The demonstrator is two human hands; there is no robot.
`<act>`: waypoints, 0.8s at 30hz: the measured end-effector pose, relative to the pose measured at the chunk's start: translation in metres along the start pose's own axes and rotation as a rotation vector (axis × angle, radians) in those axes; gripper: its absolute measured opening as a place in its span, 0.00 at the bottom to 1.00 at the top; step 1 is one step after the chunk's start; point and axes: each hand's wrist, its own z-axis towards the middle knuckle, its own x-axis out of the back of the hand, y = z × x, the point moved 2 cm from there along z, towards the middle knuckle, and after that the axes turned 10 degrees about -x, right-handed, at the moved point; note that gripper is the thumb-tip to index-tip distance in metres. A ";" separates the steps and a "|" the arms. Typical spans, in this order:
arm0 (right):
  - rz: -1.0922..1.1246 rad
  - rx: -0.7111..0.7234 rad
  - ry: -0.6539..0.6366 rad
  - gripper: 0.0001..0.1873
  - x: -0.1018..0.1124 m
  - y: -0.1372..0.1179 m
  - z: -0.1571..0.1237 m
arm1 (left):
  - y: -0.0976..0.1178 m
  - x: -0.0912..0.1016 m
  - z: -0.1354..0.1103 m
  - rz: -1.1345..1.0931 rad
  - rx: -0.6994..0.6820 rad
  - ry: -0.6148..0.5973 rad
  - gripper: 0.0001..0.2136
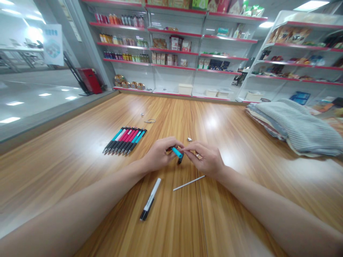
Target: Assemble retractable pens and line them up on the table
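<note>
My left hand [160,153] is closed round a blue pen barrel [177,152], whose open end points toward my right hand. A black piece [180,159] shows just below the barrel; whether it is joined to it I cannot tell. The fingertips of my right hand [205,157] are pinched together beside the barrel's end, and what they hold is too small to name. On the table in front of my wrists lies a thin white refill [189,182]. A white pen with a black end [150,200] lies nearer to me. Beyond my hands is a small silver tip [189,139].
A row of assembled pens [124,140], blue, red and white with black grips, lies to the left. A thin ring [150,121] and a tiny silver piece [142,114] are behind it. Folded cloths [294,125] are stacked at the right. Stocked shelves [174,67] stand beyond the table.
</note>
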 end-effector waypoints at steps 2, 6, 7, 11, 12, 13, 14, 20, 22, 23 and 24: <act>0.003 -0.013 -0.026 0.06 -0.001 -0.001 0.000 | 0.000 0.000 0.000 -0.008 0.002 0.007 0.07; -0.032 -0.098 -0.045 0.10 0.004 -0.003 0.001 | -0.001 0.000 -0.001 0.010 -0.004 0.020 0.07; -0.040 -0.117 -0.065 0.12 0.006 -0.003 0.001 | -0.001 0.000 -0.001 0.023 -0.002 0.027 0.07; -0.057 -0.140 -0.095 0.18 0.009 -0.002 0.002 | -0.005 0.000 -0.002 0.076 0.011 0.067 0.09; -0.069 -0.142 -0.081 0.18 0.009 -0.001 0.002 | -0.005 0.000 -0.002 0.081 0.007 0.072 0.10; -0.084 -0.140 -0.072 0.17 0.008 0.000 0.002 | -0.006 0.000 -0.002 0.083 0.002 0.075 0.09; -0.100 -0.134 -0.066 0.16 0.006 0.001 0.002 | -0.006 0.000 -0.002 0.083 -0.004 0.076 0.09; -0.173 -0.074 -0.071 0.10 0.001 0.001 0.000 | -0.005 0.000 -0.002 0.107 -0.028 0.082 0.08; -0.197 -0.073 -0.066 0.10 0.002 0.000 -0.001 | -0.005 0.000 -0.002 0.112 -0.033 0.083 0.08; -0.205 -0.073 -0.064 0.09 0.002 0.000 -0.001 | -0.005 0.000 -0.002 0.112 -0.035 0.083 0.09; -0.210 -0.071 -0.061 0.09 0.002 0.001 -0.001 | -0.006 0.000 -0.002 0.111 -0.036 0.083 0.09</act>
